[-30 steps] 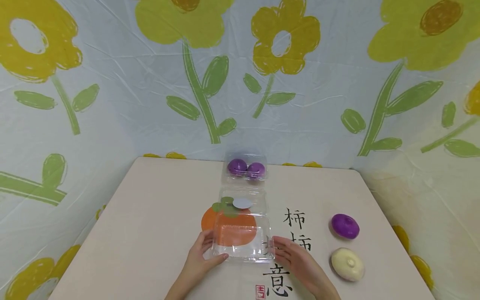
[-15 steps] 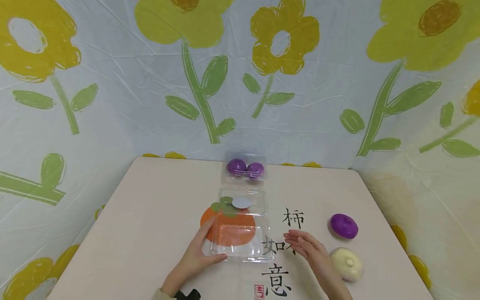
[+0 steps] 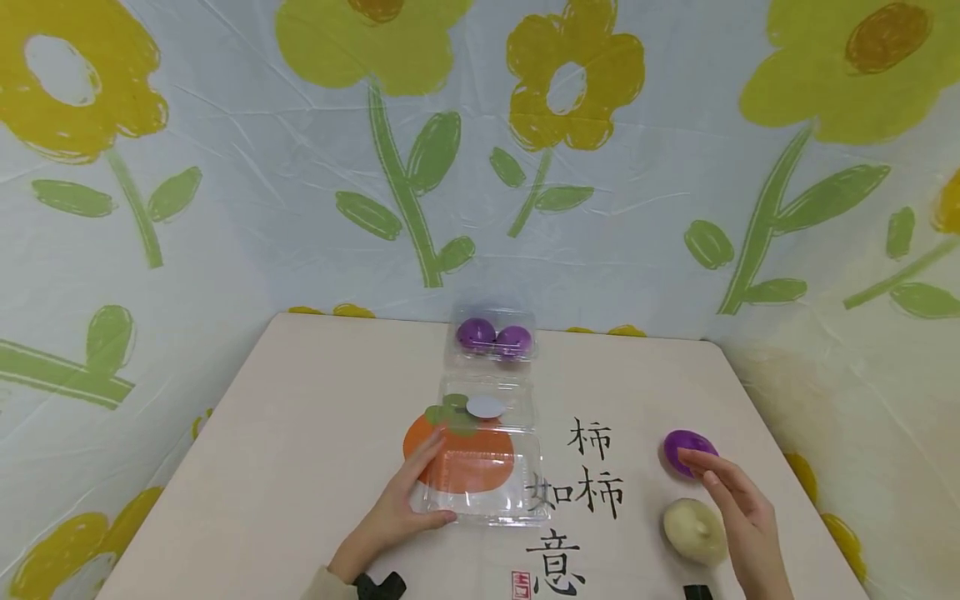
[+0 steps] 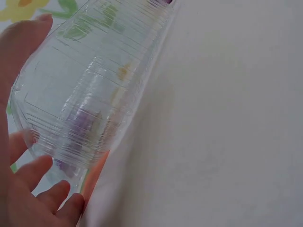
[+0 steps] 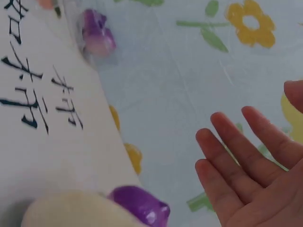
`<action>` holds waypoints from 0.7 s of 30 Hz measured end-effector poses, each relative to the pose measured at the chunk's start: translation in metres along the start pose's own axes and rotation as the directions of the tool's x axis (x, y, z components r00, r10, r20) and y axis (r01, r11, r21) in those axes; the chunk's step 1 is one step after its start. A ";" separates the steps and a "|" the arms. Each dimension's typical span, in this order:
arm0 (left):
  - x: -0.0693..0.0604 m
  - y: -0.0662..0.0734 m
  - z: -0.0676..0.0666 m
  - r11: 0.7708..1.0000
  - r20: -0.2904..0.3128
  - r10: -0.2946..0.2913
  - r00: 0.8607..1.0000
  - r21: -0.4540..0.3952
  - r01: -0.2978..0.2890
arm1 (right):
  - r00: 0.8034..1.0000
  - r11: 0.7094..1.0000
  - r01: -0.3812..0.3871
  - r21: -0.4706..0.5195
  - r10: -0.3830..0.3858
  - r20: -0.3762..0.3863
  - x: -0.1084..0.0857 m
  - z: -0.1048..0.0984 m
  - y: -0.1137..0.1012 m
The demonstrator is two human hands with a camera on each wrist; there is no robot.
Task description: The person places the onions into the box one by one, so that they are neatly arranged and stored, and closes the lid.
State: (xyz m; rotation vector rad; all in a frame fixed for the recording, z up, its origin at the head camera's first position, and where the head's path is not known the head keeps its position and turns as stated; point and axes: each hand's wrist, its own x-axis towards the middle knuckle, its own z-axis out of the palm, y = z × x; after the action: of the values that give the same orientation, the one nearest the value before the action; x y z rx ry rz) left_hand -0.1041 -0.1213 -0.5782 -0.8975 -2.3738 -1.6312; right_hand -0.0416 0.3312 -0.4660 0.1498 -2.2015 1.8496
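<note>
An open clear plastic clamshell container (image 3: 487,479) lies on the mat, its lidded half folded back away from me. My left hand (image 3: 397,508) holds its near left corner, thumb along the front edge and fingers spread down the left side. In the left wrist view the fingers (image 4: 35,172) curl against its wall. My right hand (image 3: 742,508), fingers extended and holding nothing, hovers over the right side. Below it are a purple onion-like piece (image 3: 678,442), partly covered by its fingertips, and a cream onion-like piece (image 3: 692,530) with a small nub.
A closed clear box (image 3: 493,312) with two purple onion-like pieces stands at the table's far edge. The pale mat (image 3: 322,417) bears an orange persimmon print (image 3: 420,433) and black characters (image 3: 555,562). A flowered cloth (image 3: 600,208) hangs behind.
My right hand has left the container's right side and moved right, to above the purple and cream pieces. My left hand stays at the container, its fingers shifted farther up the left side.
</note>
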 end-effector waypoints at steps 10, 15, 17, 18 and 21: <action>0.000 -0.001 0.003 0.999 -0.030 0.041 0.999 0.006 -0.041 | 0.984 0.922 0.121 0.367 -0.161 0.080 -0.005 -0.044 0.064; 0.004 0.017 0.000 0.997 -0.053 0.068 0.996 -0.024 -0.069 | 0.937 0.892 0.010 0.453 -0.166 0.307 -0.010 -0.060 0.089; 0.006 0.026 -0.001 0.997 -0.057 0.065 0.996 -0.035 -0.067 | 0.926 0.918 -0.037 0.396 -0.118 0.360 -0.012 -0.065 0.094; 0.006 0.029 -0.002 0.997 -0.056 0.061 0.997 -0.037 -0.063 | 0.921 0.932 -0.053 0.358 -0.094 0.379 -0.012 -0.067 0.096; 0.007 0.035 -0.004 0.998 -0.054 0.054 0.997 -0.037 -0.056 | 0.921 0.966 -0.081 0.245 -0.021 0.388 -0.015 -0.070 0.100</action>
State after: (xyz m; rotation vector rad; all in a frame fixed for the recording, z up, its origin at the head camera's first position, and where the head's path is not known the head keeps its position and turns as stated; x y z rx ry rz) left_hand -0.0922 -0.1135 -0.5454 -0.9057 -2.2700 -1.6646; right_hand -0.0428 0.4168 -0.5543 0.5841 -2.1942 2.2839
